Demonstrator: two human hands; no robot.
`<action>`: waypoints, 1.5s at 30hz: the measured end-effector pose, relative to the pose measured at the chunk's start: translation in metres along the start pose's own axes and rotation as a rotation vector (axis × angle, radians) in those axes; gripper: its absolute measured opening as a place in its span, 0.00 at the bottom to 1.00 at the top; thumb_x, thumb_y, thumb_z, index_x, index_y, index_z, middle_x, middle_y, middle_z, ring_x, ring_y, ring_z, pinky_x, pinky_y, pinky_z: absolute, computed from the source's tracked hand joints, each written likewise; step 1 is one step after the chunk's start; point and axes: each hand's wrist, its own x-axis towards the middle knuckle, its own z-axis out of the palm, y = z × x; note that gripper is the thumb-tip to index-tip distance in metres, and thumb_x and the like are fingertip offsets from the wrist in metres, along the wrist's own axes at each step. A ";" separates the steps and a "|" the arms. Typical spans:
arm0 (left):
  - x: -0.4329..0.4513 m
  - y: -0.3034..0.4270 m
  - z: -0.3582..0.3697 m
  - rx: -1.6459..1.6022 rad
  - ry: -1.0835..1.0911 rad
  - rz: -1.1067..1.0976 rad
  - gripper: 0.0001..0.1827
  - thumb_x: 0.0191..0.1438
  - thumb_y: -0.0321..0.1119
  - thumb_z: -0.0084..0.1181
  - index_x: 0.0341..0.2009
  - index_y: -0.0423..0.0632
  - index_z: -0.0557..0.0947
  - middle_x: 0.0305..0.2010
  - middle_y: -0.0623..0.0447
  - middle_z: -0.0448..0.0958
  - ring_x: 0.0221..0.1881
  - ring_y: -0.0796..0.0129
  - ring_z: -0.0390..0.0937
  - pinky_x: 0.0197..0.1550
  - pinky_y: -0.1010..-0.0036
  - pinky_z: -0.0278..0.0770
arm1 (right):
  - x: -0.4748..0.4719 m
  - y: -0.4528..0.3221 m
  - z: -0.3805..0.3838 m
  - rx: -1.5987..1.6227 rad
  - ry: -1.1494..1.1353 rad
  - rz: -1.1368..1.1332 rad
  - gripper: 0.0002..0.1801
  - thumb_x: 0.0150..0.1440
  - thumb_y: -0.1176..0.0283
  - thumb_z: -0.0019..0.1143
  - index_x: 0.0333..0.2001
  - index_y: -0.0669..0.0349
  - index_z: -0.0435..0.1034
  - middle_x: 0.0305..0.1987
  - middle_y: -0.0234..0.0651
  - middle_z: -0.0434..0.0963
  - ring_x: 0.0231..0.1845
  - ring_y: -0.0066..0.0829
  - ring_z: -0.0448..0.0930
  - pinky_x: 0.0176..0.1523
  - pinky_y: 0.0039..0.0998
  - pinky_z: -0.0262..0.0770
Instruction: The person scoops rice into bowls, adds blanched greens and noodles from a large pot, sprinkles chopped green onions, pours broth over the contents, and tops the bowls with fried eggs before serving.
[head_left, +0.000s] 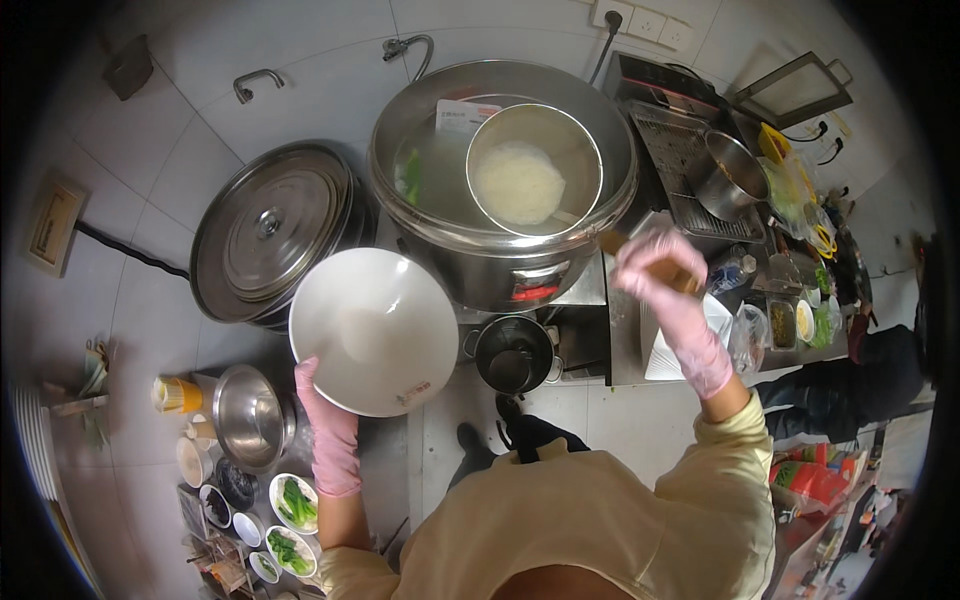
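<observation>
My left hand, in a pink glove, holds a large white bowl by its near edge, thumb over the rim. The bowl's inside looks bare, with a small printed mark near the rim. My right hand, gloved in pink too, is closed around a wooden handle. It belongs to a round strainer held over a big steel pot. A pale, whitish mass, perhaps fine noodles, sits inside the strainer. Cloudy liquid and something green show in the pot.
Left of the pot stands a lidded vessel. A steel basin and bowls of leafy greens are lower left. A black pot sits below. At right are a wire rack, a steel saucepan and another person.
</observation>
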 end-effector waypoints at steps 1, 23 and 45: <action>-0.002 -0.001 -0.003 -0.023 -0.025 -0.011 0.30 0.49 0.50 0.49 0.53 0.44 0.72 0.51 0.50 0.73 0.52 0.59 0.70 0.56 0.65 0.66 | -0.013 -0.003 0.001 -0.103 -0.092 -0.011 0.05 0.50 0.78 0.61 0.30 0.61 0.70 0.32 0.33 0.76 0.39 0.27 0.77 0.45 0.28 0.73; -0.010 -0.024 -0.031 -0.128 -0.318 -0.120 0.33 0.52 0.51 0.43 0.55 0.40 0.70 0.53 0.47 0.72 0.54 0.58 0.70 0.58 0.64 0.66 | -0.051 -0.010 -0.014 0.348 -0.001 1.017 0.24 0.61 0.75 0.45 0.61 0.65 0.56 0.21 0.30 0.70 0.08 0.17 0.61 0.10 0.18 0.53; -0.024 -0.013 -0.037 -0.214 -0.280 -0.086 0.24 0.56 0.43 0.40 0.48 0.38 0.75 0.48 0.49 0.75 0.49 0.63 0.73 0.54 0.70 0.70 | 0.059 -0.131 -0.032 -0.107 -0.021 0.650 0.18 0.62 0.69 0.48 0.51 0.70 0.62 0.19 0.26 0.66 0.08 0.10 0.55 0.10 0.14 0.45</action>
